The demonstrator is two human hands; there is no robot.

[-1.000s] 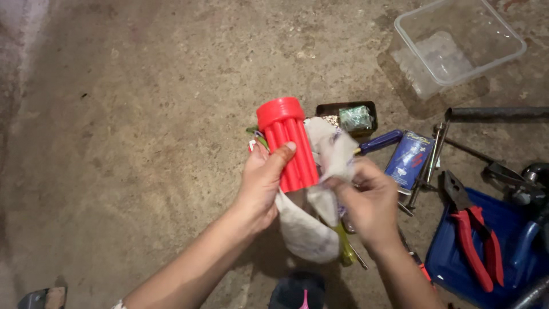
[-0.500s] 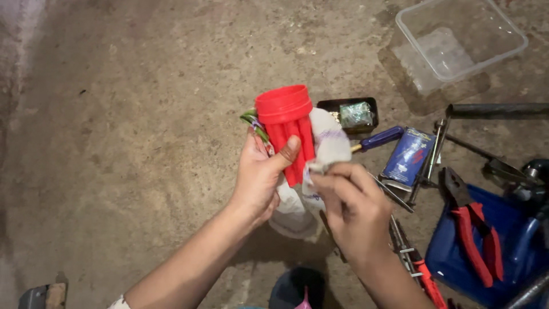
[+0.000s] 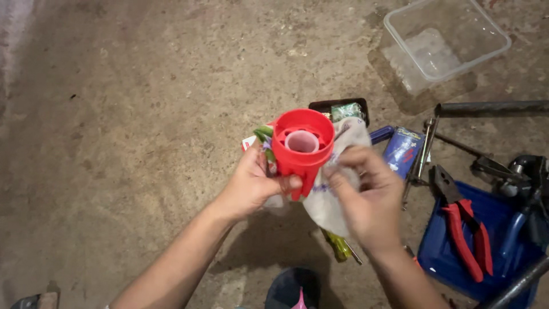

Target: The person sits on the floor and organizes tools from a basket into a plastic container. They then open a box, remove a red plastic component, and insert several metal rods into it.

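Right of centre in the frame, a flat blue rectangular packet (image 3: 404, 150) is lying on the concrete floor (image 3: 131, 114), with a clear plastic tub (image 3: 446, 40) at upper right. Since a second ago, the red ribbed plastic cylinder (image 3: 302, 150) at centre has been tipping up; its long axis is now pointing its open end toward the camera. The left hand (image 3: 251, 184) is clamping it, while the right hand (image 3: 366, 197) is pinching a white cloth (image 3: 331, 200) against its side.

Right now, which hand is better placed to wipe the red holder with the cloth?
Probably the right hand: it already pinches the white cloth against the side of the red ribbed holder. The left hand is occupied gripping the holder, steadying it.
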